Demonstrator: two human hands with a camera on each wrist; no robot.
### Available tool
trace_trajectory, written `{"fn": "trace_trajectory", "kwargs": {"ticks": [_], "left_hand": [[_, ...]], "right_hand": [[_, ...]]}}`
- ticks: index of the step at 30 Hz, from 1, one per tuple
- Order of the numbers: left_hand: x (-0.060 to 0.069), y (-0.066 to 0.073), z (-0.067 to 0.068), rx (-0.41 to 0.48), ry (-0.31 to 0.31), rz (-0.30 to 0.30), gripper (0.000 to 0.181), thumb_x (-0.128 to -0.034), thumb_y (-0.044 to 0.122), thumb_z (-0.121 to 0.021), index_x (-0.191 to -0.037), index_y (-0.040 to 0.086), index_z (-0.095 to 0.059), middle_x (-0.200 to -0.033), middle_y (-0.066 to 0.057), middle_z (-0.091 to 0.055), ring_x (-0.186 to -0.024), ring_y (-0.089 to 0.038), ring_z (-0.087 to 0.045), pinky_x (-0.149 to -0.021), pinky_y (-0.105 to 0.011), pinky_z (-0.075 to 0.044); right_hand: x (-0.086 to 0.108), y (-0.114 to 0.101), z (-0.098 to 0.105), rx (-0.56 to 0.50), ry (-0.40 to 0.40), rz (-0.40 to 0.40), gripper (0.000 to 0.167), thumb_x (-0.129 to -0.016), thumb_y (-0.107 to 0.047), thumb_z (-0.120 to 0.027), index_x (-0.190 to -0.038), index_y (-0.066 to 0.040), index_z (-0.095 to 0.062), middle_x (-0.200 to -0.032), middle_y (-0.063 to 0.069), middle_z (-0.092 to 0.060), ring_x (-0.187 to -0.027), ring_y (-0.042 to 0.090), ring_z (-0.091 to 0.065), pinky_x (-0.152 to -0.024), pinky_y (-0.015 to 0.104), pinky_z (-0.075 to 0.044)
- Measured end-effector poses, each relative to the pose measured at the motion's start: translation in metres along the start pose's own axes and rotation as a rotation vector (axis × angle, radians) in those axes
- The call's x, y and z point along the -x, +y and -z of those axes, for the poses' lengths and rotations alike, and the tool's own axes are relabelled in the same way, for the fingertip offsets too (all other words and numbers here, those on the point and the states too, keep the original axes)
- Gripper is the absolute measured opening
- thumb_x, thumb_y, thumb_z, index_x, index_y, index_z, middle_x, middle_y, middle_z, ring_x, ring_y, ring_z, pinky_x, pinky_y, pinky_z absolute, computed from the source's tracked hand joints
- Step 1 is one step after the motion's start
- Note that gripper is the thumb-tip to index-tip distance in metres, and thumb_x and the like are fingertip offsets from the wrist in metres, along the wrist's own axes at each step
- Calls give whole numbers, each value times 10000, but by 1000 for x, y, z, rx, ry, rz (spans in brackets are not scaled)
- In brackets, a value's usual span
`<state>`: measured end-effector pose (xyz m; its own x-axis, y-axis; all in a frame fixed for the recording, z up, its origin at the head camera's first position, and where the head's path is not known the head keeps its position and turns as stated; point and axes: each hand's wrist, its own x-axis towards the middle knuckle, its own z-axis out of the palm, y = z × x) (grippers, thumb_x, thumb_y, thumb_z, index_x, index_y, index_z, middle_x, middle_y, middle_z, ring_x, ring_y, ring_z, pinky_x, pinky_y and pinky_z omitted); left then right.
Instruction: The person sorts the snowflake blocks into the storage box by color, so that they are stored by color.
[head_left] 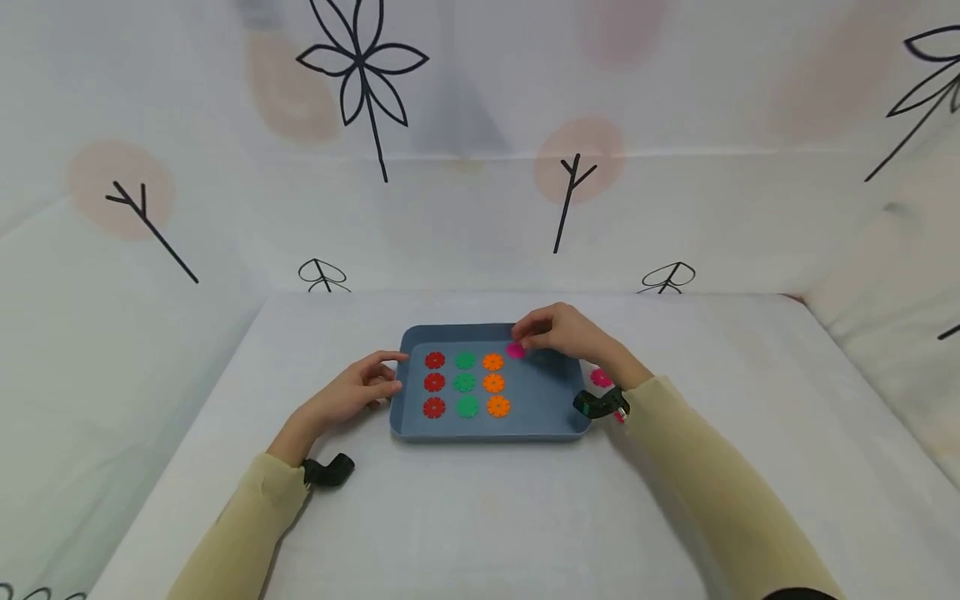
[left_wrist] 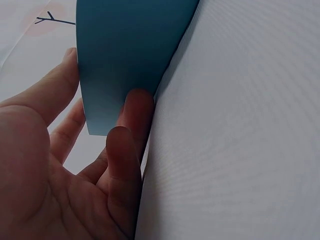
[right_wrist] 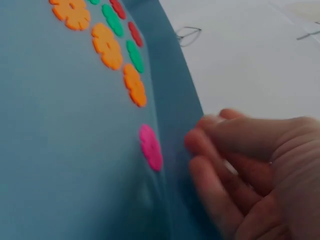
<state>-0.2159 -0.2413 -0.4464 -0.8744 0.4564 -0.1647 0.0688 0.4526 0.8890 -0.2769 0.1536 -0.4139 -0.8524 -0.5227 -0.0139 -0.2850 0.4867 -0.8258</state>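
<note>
A blue-grey tray (head_left: 540, 400) holds flower-shaped discs in columns: red discs (head_left: 434, 382), green discs (head_left: 465, 382) and orange discs (head_left: 493, 383). At the far side, right of the orange column, lies a pink disc (right_wrist: 151, 147). My right hand (head_left: 558, 331) hovers beside it, its fingers loosely bent; in the right wrist view they stand apart from the disc and hold nothing. My left hand (head_left: 356, 387) holds the tray's left edge. In the left wrist view, the thumb (left_wrist: 62, 75) meets the rim while other fingers rest against the outer wall.
More pink discs (head_left: 601, 377) lie on the white cloth just right of the tray, partly hidden by the right wrist and its black camera (head_left: 597, 404). A patterned cloth wall (head_left: 480, 217) rises behind the table.
</note>
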Motion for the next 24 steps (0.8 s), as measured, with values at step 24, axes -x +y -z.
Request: {"fn": "trace_trajectory", "kwargs": {"ticks": [24], "left_hand": [[1,1,-1,-16,7,6,546,-966,318,-670,-1453,179,-465,-1129,-114,-583,-928,-277,-576,-801,-380,-501]], "right_hand": [[103,64,65,127,214,-258,370,-928,-247,-716,-1250,-72,-668,-1227,154,-640,-1142,343,-565,-839,311,-513]]}}
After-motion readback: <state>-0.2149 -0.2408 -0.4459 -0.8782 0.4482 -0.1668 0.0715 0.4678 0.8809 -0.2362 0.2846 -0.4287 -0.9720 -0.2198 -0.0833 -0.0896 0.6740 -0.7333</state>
